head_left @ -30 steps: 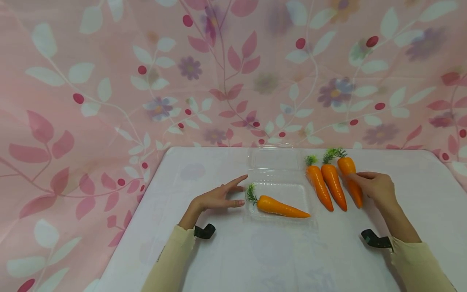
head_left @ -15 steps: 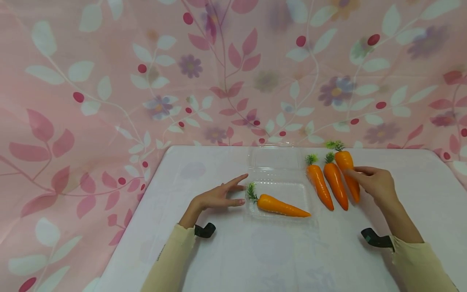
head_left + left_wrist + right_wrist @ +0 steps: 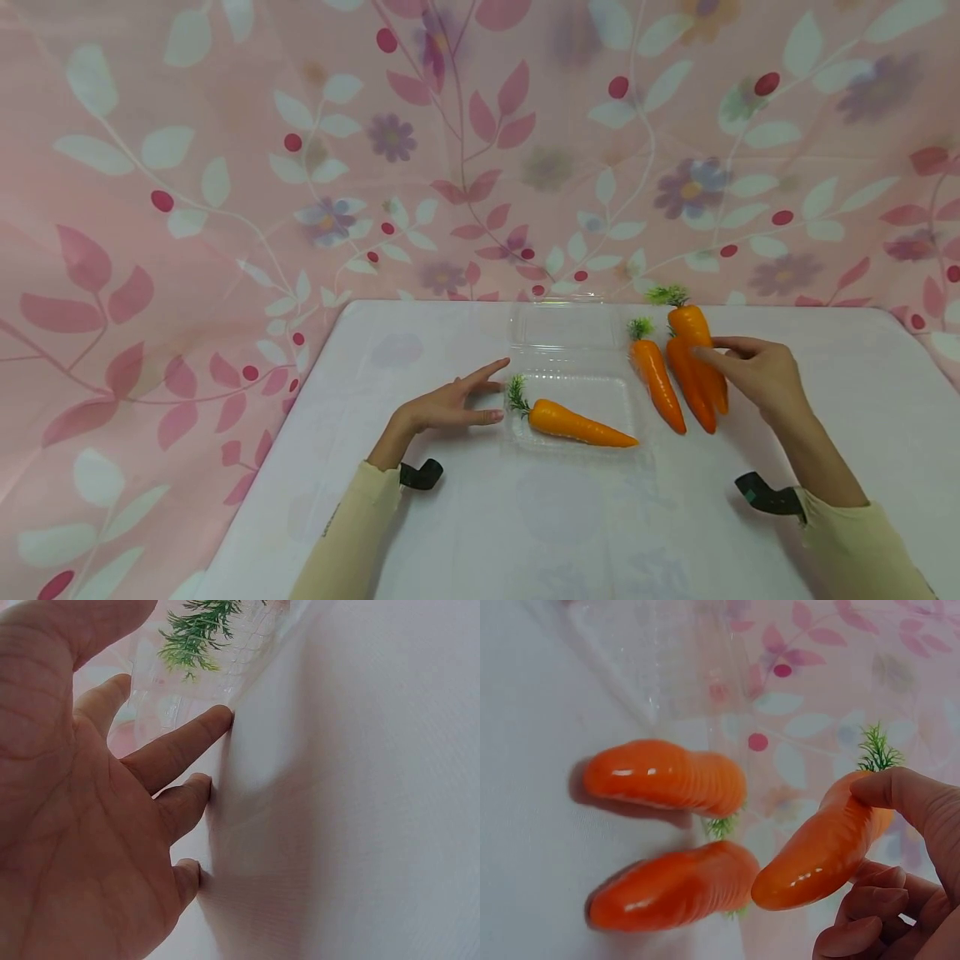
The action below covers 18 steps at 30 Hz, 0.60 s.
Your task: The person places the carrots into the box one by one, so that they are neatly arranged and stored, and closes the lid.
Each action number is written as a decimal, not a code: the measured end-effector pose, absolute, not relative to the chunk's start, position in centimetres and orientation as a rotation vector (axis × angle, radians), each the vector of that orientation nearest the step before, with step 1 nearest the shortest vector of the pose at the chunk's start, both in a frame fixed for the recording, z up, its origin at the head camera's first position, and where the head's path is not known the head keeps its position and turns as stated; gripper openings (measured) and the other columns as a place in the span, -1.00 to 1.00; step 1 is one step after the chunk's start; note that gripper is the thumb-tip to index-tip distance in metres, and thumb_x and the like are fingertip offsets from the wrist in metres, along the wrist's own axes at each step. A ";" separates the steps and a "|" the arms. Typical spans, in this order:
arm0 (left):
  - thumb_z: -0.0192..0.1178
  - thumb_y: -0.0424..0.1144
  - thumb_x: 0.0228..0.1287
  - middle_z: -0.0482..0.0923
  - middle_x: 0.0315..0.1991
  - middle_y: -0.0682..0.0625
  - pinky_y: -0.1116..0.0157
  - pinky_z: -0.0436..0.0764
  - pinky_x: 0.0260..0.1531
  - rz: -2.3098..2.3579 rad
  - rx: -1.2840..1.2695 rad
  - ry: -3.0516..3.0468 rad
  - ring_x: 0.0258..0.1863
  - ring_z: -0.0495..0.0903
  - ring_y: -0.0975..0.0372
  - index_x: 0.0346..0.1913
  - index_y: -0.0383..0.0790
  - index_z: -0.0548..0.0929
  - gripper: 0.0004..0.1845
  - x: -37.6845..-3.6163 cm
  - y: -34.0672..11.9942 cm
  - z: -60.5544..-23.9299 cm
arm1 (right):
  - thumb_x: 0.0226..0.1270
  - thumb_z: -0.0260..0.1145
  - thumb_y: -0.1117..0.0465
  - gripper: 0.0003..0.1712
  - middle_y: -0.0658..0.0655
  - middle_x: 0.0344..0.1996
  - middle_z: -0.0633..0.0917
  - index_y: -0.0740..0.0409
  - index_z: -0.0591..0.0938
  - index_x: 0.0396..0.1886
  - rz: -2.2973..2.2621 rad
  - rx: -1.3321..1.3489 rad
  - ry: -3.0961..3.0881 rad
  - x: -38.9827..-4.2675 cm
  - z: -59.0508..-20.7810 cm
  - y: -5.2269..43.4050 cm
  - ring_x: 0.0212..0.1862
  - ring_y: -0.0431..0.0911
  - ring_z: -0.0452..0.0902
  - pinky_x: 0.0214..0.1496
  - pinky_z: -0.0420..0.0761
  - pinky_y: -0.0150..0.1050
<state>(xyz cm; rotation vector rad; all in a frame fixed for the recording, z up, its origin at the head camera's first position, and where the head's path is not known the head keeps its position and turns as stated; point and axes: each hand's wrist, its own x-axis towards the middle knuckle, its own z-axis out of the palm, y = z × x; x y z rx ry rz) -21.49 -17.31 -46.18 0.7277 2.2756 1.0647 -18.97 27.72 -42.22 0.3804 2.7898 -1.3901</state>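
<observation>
My right hand [image 3: 757, 379] pinches a carrot [image 3: 821, 851] between thumb and fingers, its green top pointing away. In the head view the held carrot overlaps another carrot [image 3: 681, 379] lying on the table; the right wrist view shows it raised above the two lying ones. The leftmost of these, a shiny orange carrot [image 3: 656, 383], lies beside the clear plastic box. Inside the open clear box [image 3: 600, 387] rests one more carrot [image 3: 573, 423], its top at the left. My left hand [image 3: 450, 407] is spread at the box's left side, fingertips on the table.
The box's clear lid [image 3: 566, 325] lies folded back toward the table's far edge. A white cloth covers the table [image 3: 480, 533]. Behind it hangs a pink floral curtain [image 3: 480, 150]. A black wrist mount [image 3: 768, 493] juts from the right sleeve.
The right hand has lifted its carrot and moved it left, over the neighbouring carrot. That neighbour shifted slightly right earlier. The left hand has stayed in place.
</observation>
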 end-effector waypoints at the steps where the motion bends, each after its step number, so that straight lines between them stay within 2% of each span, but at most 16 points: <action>1: 0.27 0.11 0.30 0.33 0.39 0.09 -0.18 -0.39 0.39 1.067 0.730 2.275 0.44 0.16 0.24 0.58 0.30 -0.07 -0.07 -21.5 -17.3 -46.2 | 0.24 0.32 -0.32 -0.10 0.23 -0.33 0.49 0.36 0.54 0.26 -1.389 0.382 2.791 -18.9 -42.1 27.5 -0.26 0.04 0.29 -0.46 0.43 -0.29; 11: 0.30 -0.07 0.32 0.29 0.43 -0.04 -0.22 -0.49 0.34 1.116 0.754 2.249 0.46 0.14 0.11 0.59 0.24 -0.09 -0.05 -21.6 -17.3 -46.5 | 0.18 0.37 -0.33 -0.12 0.18 -0.39 0.49 0.31 0.60 0.19 -1.412 0.288 2.814 -18.6 -41.3 25.8 -0.33 0.02 0.29 -0.49 0.35 -0.27; 15: 0.29 -0.03 0.32 0.30 0.42 0.00 -0.22 -0.45 0.35 1.105 0.758 2.260 0.45 0.16 0.15 0.59 0.24 -0.08 -0.06 -21.6 -17.3 -46.4 | 0.16 0.40 -0.31 -0.14 0.17 -0.43 0.46 0.31 0.61 0.17 -1.435 0.232 2.803 -18.4 -41.0 25.1 -0.38 0.01 0.31 -0.54 0.33 -0.27; 18: 0.28 0.03 0.32 0.32 0.41 0.06 -0.21 -0.43 0.36 1.092 0.754 2.268 0.44 0.17 0.21 0.58 0.27 -0.07 -0.07 -21.6 -17.3 -46.3 | 0.16 0.41 -0.29 -0.16 0.16 -0.44 0.47 0.32 0.62 0.16 -1.461 0.174 2.793 -18.3 -40.9 24.7 -0.37 -0.01 0.33 -0.51 0.38 -0.31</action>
